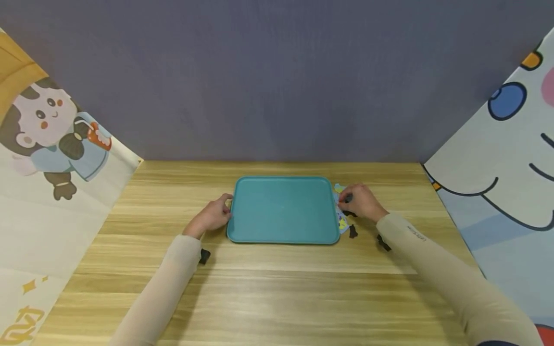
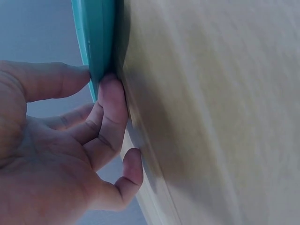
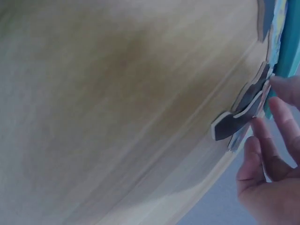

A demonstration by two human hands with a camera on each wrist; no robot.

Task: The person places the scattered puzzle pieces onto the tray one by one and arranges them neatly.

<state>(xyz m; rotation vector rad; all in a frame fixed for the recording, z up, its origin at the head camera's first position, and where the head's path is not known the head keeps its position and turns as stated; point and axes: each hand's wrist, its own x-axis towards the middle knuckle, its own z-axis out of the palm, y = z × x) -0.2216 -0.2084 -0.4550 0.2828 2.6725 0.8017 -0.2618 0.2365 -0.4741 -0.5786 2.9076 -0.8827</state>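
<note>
A teal rectangular tray [image 1: 283,209] lies flat on the wooden table. My left hand [image 1: 209,216] pinches its left rim, thumb on top and a fingertip beneath; the left wrist view shows this grip on the tray edge [image 2: 96,37]. By the right rim, my right hand [image 1: 361,202] pinches a dark-backed flat puzzle piece [image 3: 234,123] between thumb and fingers. Another dark piece [image 3: 252,86] lies just beside it. Colourful printed pieces [image 1: 343,223] show along the tray's right edge; whether they reach under it is hidden.
A dark piece [image 1: 353,231] lies near the tray's right front corner. Another dark piece [image 1: 383,243] is by the right sleeve, and one more dark piece [image 1: 205,256] lies beside the left sleeve. A grey partition [image 1: 277,81] stands behind the table, with cartoon-printed walls at both sides.
</note>
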